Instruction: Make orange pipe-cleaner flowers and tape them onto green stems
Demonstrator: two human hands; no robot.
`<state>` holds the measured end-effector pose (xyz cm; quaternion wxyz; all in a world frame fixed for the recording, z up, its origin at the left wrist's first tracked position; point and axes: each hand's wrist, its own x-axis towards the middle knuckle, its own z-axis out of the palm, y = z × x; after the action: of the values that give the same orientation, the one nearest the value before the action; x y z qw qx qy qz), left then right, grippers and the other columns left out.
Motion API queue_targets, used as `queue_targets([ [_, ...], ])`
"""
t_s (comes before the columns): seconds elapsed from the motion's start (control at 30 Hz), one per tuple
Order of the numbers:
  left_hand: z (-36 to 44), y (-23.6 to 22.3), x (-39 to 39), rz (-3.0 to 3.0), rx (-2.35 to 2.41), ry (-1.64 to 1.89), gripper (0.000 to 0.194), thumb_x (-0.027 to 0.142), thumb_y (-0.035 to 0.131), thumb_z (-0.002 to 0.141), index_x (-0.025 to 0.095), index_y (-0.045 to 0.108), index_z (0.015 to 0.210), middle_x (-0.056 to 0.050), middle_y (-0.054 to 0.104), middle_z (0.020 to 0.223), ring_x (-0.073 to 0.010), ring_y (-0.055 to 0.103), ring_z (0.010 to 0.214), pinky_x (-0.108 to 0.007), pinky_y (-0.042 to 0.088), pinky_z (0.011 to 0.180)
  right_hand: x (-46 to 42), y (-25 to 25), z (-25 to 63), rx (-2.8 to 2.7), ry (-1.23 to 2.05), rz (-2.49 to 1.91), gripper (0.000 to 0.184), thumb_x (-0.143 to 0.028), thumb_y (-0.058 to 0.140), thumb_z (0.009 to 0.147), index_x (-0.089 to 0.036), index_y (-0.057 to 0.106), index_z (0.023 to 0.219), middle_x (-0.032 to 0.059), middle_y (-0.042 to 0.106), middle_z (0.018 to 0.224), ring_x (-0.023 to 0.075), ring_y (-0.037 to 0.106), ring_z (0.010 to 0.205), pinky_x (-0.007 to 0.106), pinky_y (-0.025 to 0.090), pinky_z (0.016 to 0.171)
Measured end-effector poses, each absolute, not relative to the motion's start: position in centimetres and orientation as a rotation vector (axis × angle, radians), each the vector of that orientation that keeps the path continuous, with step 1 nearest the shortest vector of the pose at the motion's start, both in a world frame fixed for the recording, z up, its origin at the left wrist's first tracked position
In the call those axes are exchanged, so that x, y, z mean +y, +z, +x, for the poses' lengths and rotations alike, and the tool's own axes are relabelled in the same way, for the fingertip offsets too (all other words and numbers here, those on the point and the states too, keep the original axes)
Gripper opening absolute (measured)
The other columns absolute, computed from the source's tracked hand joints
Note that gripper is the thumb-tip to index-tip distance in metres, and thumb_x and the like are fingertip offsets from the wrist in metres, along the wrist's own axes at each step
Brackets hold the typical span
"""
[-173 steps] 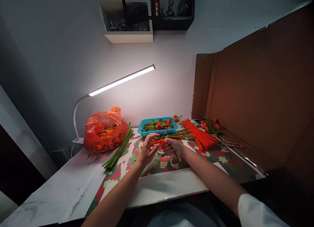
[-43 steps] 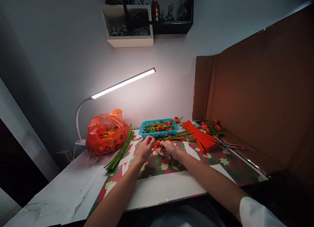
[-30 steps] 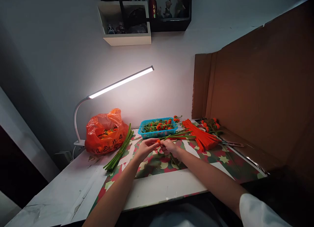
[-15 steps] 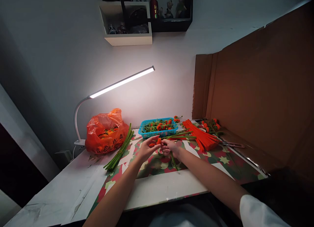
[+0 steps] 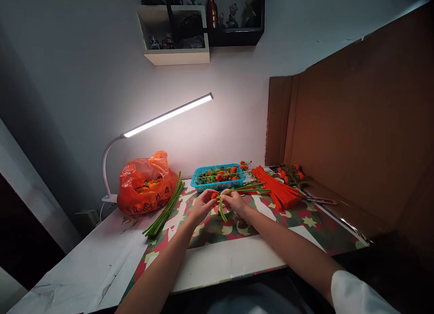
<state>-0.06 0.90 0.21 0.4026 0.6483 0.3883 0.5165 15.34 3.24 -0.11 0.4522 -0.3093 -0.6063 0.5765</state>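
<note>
My left hand is closed round a small orange fuzzy flower head at the middle of the table. Beside it, my right hand pinches a green pipe cleaner, which bends down between the two hands. The fingertips nearly meet, so where the green piece joins the flower is hidden. Several loose green pipe cleaners lie just behind my right hand. Further right lies a fanned bundle of orange-red pipe cleaners.
A blue basket of orange flowers with green stems stands behind my hands. To the left are a tied green bundle, an orange plastic bag and a lamp. Scissors and more flowers lie right, by the cardboard.
The orange flower has shifted slightly left, into my left fingers. The green piece, which hung below my right hand half a second ago, now curves down between my hands.
</note>
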Motion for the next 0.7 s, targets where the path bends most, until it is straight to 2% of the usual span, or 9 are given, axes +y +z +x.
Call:
queue_targets([
  [0.17, 0.1, 0.8, 0.5, 1.586, 1.009, 1.264, 0.024, 0.035, 0.062, 0.068, 0.017, 0.056, 0.082, 0.000, 0.059, 0.073, -0.0139, 0.057, 0.066, -0.027, 0.048, 0.064, 3.2, -0.1, 15.5, -1.591, 1.138, -0.670, 0.021, -0.037, 0.065, 0.069, -0.018, 0.057, 0.073, -0.0025, 0.055, 0.061, 0.0111, 0.050, 0.055, 0.022, 0.040, 0.053],
  [0.23, -0.1, 0.8, 0.6, 1.549, 1.015, 1.225, 0.023, 0.036, 0.058, 0.069, 0.016, 0.058, 0.080, -0.001, 0.060, 0.071, -0.0146, 0.058, 0.067, -0.027, 0.048, 0.065, 3.1, 0.0, 15.7, -1.664, 1.048, -0.682, 0.021, -0.039, 0.065, 0.071, -0.018, 0.059, 0.072, -0.0014, 0.055, 0.063, 0.0123, 0.051, 0.059, 0.023, 0.041, 0.057],
  [0.33, -0.5, 0.6, 0.9, 1.448, 0.988, 1.154, 0.026, 0.038, 0.054, 0.073, 0.013, 0.062, 0.076, -0.004, 0.061, 0.071, -0.0157, 0.058, 0.067, -0.029, 0.048, 0.065, 2.8, 0.3, 16.1, -1.757, 0.982, -0.692, 0.022, -0.040, 0.062, 0.075, -0.018, 0.061, 0.074, -0.0017, 0.053, 0.061, 0.0110, 0.046, 0.056, 0.022, 0.037, 0.054],
  [0.47, -1.0, 0.4, 1.1, 1.386, 0.870, 1.045, 0.027, 0.039, 0.063, 0.071, 0.012, 0.064, 0.073, -0.005, 0.061, 0.070, -0.0143, 0.057, 0.065, -0.029, 0.048, 0.066, 2.5, 0.8, 16.4, -1.826, 0.998, -0.617, 0.022, -0.039, 0.059, 0.078, -0.017, 0.062, 0.077, -0.0017, 0.053, 0.065, 0.0100, 0.043, 0.057, 0.021, 0.034, 0.054],
  [0.7, -1.1, 0.6, 0.5, 1.371, 0.812, 1.002, 0.030, 0.037, 0.074, 0.065, 0.014, 0.065, 0.083, -0.006, 0.064, 0.079, -0.0160, 0.060, 0.073, -0.031, 0.049, 0.072, 2.4, 1.3, 16.6, -1.873, 1.133, -0.543, 0.019, -0.036, 0.054, 0.080, -0.018, 0.058, 0.082, -0.0010, 0.053, 0.071, 0.0119, 0.049, 0.065, 0.023, 0.039, 0.060],
])
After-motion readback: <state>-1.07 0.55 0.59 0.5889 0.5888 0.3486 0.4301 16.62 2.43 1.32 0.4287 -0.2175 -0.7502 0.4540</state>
